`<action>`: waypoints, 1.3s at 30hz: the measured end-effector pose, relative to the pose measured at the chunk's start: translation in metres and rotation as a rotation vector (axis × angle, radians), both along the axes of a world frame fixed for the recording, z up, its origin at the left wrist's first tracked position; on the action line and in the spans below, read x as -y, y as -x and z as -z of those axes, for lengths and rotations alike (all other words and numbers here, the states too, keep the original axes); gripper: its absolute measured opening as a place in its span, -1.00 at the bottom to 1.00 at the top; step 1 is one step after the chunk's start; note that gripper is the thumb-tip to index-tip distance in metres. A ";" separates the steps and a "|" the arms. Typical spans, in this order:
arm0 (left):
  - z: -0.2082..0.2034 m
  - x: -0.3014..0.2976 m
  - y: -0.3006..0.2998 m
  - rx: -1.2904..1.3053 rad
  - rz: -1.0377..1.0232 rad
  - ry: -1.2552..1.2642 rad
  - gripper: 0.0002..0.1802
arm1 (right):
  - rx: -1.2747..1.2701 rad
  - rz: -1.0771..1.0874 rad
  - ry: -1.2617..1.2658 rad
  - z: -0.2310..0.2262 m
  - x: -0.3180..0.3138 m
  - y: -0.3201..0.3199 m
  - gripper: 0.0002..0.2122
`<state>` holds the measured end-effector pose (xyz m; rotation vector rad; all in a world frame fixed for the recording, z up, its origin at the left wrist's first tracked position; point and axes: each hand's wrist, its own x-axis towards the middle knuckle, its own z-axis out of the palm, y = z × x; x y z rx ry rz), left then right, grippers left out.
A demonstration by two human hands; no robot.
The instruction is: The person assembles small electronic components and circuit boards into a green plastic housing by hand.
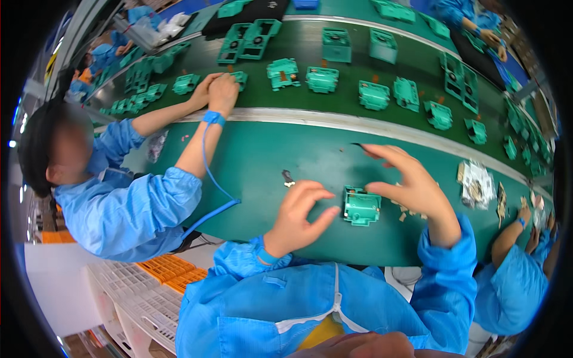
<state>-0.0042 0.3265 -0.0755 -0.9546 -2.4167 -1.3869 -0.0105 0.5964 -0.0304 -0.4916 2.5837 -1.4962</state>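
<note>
A green plastic housing (362, 209) sits on the green worktop in front of me, with small parts along its upper edge. My left hand (300, 216) is just left of it, fingers spread and holding nothing. Above and to the right is my right hand (409, 179), its thumb near the housing's upper right corner and well apart from the index finger. A thin dark tip (357, 144) shows at the right fingertips; I cannot make out what it is. A small black and pale part (287, 178) lies beyond my left hand.
Several beige pieces (407, 213) lie right of the housing, near a clear plastic bag (476, 185). Behind a pale rail (334, 121), more green housings (374, 95) stand on a dark green belt. A co-worker (125, 185) reaches over the belt at left; others sit around.
</note>
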 end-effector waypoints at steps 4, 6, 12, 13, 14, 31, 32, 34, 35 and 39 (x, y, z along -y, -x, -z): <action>0.011 -0.021 -0.002 0.040 0.207 0.118 -0.41 | 0.091 0.256 0.607 0.037 -0.019 -0.051 -0.55; 0.004 -0.032 -0.005 0.029 0.244 0.236 -0.29 | 0.143 0.373 0.776 0.052 -0.016 -0.083 -0.58; 0.011 -0.052 -0.002 -0.003 0.270 0.445 0.03 | 0.287 0.610 1.081 0.083 -0.003 -0.114 -0.71; 0.013 -0.054 -0.002 -0.016 0.265 0.463 0.06 | 0.292 0.603 1.063 0.084 -0.001 -0.115 -0.74; 0.015 -0.056 -0.004 -0.008 0.265 0.471 0.06 | 0.280 0.611 1.032 0.085 -0.002 -0.114 -0.80; 0.025 -0.060 -0.006 0.295 0.256 0.381 0.22 | 0.450 0.600 0.949 0.091 0.003 -0.105 -0.92; 0.026 -0.061 -0.006 0.296 0.265 0.344 0.23 | 0.494 0.610 0.948 0.095 0.005 -0.107 -0.90; 0.030 -0.064 -0.007 0.301 0.271 0.304 0.23 | 0.513 0.621 0.923 0.096 0.007 -0.106 -0.90; 0.032 -0.065 -0.007 0.309 0.272 0.293 0.22 | 0.526 0.626 0.904 0.097 0.008 -0.105 -0.90; 0.034 -0.065 -0.007 0.364 0.281 0.259 0.19 | 0.547 0.643 0.862 0.092 0.010 -0.102 -0.91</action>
